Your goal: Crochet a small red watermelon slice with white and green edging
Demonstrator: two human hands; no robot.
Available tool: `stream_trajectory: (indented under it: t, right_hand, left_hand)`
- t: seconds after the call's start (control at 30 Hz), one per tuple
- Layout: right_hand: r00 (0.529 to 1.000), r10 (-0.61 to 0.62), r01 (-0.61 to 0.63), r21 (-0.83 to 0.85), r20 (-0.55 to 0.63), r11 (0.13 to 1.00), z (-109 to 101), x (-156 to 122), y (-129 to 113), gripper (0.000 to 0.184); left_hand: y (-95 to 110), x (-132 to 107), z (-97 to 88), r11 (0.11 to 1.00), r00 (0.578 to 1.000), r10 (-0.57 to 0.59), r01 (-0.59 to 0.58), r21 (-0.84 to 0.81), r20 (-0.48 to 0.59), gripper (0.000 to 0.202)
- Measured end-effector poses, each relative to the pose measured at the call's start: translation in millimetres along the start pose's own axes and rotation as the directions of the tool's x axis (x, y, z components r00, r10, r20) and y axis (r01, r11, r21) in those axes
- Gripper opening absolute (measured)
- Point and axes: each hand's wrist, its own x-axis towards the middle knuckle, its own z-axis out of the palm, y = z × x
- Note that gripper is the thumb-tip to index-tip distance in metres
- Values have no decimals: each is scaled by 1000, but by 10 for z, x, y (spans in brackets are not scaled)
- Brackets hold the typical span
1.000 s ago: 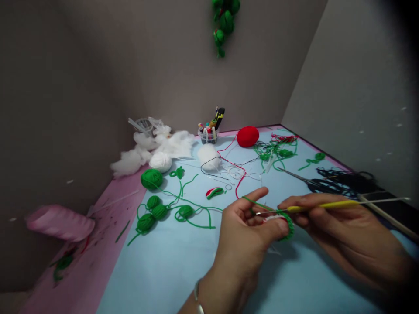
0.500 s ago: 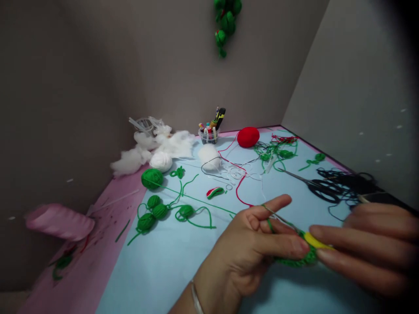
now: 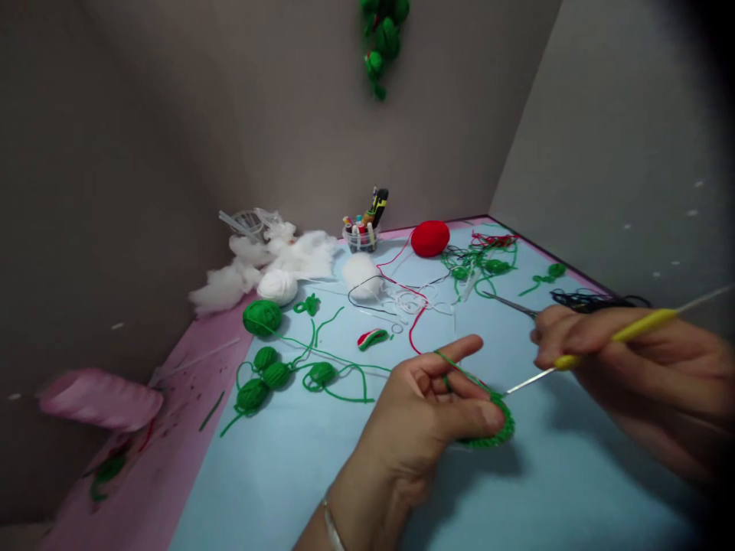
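Observation:
My left hand [image 3: 425, 417] pinches a small green crochet piece [image 3: 501, 428] between thumb and fingers, its index finger stretched out. Green yarn [image 3: 347, 360] runs from the green yarn ball [image 3: 262, 317] to this hand and loops over its fingers. A crochet hook with a yellow handle [image 3: 643, 327] is gripped in my right hand [image 3: 625, 367]. The hook's metal tip touches the upper right edge of the green piece. My left fingers and thumb hide part of the crochet piece.
Small green balls [image 3: 276, 375] lie left of centre, beside a red and green crocheted piece [image 3: 372, 338]. Further back are white stuffing [image 3: 310, 252], a cup of pens [image 3: 361, 239] and a red yarn ball [image 3: 430, 239]. Scissors [image 3: 511, 304] lie partly behind my right hand.
My right hand has turned and drawn back to the right, so the hook's shaft and handle now show. The left hand with the green piece has shifted slightly left in view.

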Motion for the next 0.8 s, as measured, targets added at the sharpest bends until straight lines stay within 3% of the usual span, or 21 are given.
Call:
stream_trajectory:
  t: [0.07, 0.2, 0.33, 0.4, 0.6, 0.8]
  right_hand:
    - [989, 134, -139, 80, 64, 987, 73, -3, -15, 19]
    - [886, 439, -463, 256, 146, 849, 294, -116, 25, 26]
    - [915, 403, -385, 266, -14, 884, 396, -194, 96, 27]
    - [922, 387, -366, 291, -15, 884, 386, -164, 99, 25]
    - [919, 395, -375, 276, -18, 885, 338, -65, 60, 29]
    - [957, 289, -281, 213, -6, 936, 262, -105, 57, 23]
  left_hand:
    - [-21, 5, 24, 1000, 1000, 7, -6, 19, -18, 91]
    - [-81, 12, 91, 996, 992, 83, -79, 53, -97, 85]
    - [-113, 16, 136, 995, 980, 97, -96, 11, -172, 88]
    - [-111, 18, 144, 993, 976, 113, -116, -7, -187, 84]
    - [-91, 20, 138, 987, 950, 161, -157, 37, -268, 40]
    - [-79, 0, 139, 982, 942, 179, -154, 107, -283, 36]
